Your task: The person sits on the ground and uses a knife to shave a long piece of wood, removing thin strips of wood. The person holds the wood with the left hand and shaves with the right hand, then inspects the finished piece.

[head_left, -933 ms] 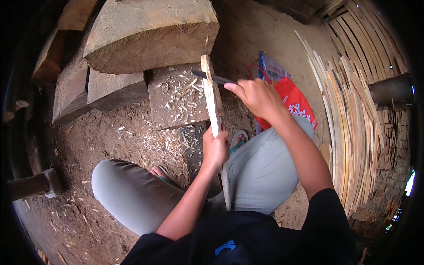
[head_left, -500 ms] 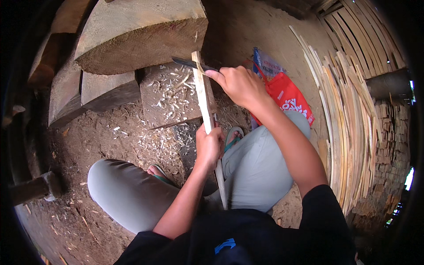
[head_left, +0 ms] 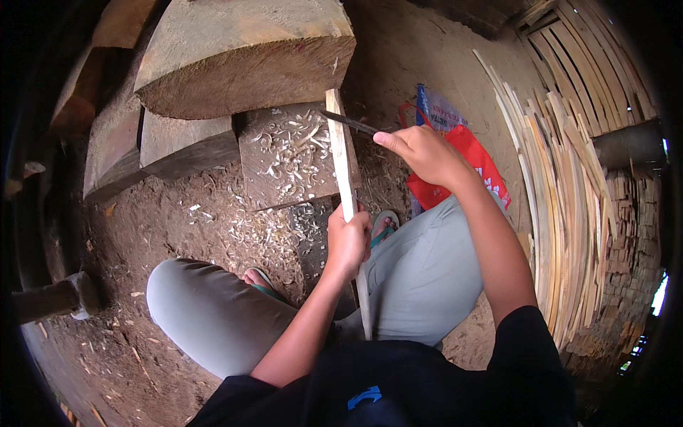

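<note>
My left hand (head_left: 348,238) is closed round the middle of a pale wooden stick (head_left: 340,156). The stick slants from my lap up to a board (head_left: 267,167) strewn with curled wood shavings (head_left: 302,153). In my right hand (head_left: 427,153) is a dark-bladed knife (head_left: 352,124), gripped by its handle, which my fingers hide. Its blade lies across the stick near the stick's far end. The stick's far tip is close to a thick sawn block of wood (head_left: 249,75); I cannot tell whether they touch.
More timber blocks (head_left: 188,146) lie at the left. A red bag (head_left: 462,160) sits beyond my right knee. Long wooden strips (head_left: 555,213) are piled along the right, beside stacked short pieces (head_left: 633,235). Shavings cover the dirt floor (head_left: 178,228) between my sandalled feet. A hammer-like tool (head_left: 60,297) is at far left.
My right hand and the knife have shifted right and slightly nearer, and the shaving at the blade is gone from the stick. The whole view has drifted a little.
</note>
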Demonstrator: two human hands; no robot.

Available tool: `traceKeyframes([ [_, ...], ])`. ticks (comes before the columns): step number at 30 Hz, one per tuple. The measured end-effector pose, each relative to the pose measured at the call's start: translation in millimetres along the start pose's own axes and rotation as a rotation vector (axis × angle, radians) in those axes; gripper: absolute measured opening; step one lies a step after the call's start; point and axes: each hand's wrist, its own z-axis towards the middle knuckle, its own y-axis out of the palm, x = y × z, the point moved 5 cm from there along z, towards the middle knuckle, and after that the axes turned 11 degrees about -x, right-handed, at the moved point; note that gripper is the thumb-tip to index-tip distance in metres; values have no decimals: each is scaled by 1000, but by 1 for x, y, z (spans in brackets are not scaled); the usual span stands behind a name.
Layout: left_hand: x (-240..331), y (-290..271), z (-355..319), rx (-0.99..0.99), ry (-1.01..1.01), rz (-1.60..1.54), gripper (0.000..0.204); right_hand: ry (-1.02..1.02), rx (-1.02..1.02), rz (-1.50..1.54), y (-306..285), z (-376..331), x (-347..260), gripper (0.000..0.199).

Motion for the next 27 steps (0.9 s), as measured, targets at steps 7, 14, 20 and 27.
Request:
traceKeyframes([
  [7, -3, 0, 0, -15, 7, -4, 2, 57, -1, -33, 4, 0, 2, 74],
  [14, -3, -3, 1, 18, -10, 13, 2, 51, 90, -41, 4, 17, -27, 70],
  [20, -4, 3, 0, 40, 4, 66, 3, -21, 180, -108, 4, 12, -15, 67],
  [27, 0, -3, 0, 66, 33, 67, 4, -37, 124, -84, 3, 13, -8, 72],
])
